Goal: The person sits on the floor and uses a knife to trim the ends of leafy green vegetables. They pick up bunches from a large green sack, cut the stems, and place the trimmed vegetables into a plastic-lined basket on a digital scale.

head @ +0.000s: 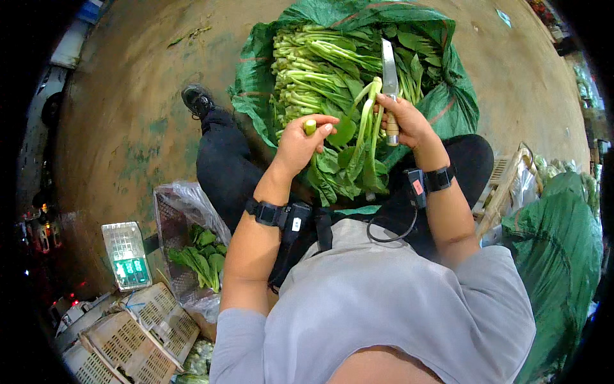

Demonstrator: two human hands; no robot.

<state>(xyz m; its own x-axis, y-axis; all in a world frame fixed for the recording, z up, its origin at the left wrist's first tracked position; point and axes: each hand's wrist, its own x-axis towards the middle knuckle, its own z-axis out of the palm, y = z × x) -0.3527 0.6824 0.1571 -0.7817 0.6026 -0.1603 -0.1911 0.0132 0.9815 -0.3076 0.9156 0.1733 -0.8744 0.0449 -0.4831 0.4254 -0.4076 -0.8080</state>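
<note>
My right hand (405, 120) grips the wooden handle of a knife (389, 72), its blade pointing away from me, together with a leafy green stalk (367, 113) whose leaves hang down. To its left, my left hand (304, 139) is curled around a thick green stem (310, 126), whose cut end shows above the fingers. Beyond both hands lies a large pile of leafy greens (307, 77), stems mostly to the left, inside an opened green woven sack (256, 62). More leaves (331, 177) lie or hang below my hands; where they join their stems is partly hidden.
At my left are a plastic-lined crate (168, 211) holding leafy greens (206, 259), a lit digital scale (127, 257) and beige slatted crates (129, 341). Another green sack (551, 249) and a pale crate (499, 192) stand at my right. Plant scraps (189, 36) lie on the floor.
</note>
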